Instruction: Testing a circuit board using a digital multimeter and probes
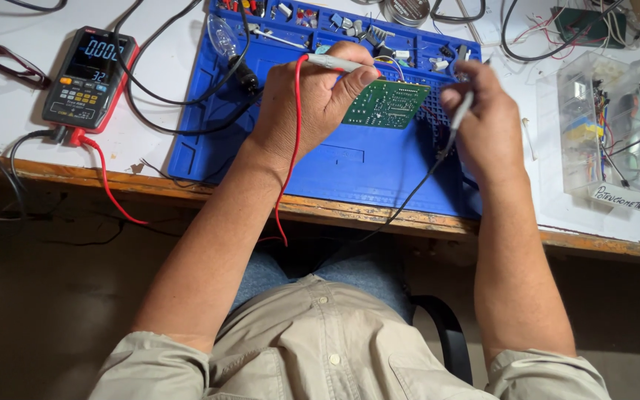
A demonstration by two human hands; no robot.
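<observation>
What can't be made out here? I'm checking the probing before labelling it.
Head view:
- Probe tips: hidden behind the left hand and right hand.
- Green circuit board: left part covered by the left hand's fingers; parts too small.
- Clear box: contents jumbled.

Khaki short-sleeved button shirt [320,348], blue jeans [350,270], bare forearms.

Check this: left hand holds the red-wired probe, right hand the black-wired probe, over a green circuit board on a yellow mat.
One error: the mat is blue, not yellow, as the head view shows. The left hand does hold the red-wired probe, the right hand the black-wired probe, over the green circuit board.
</observation>
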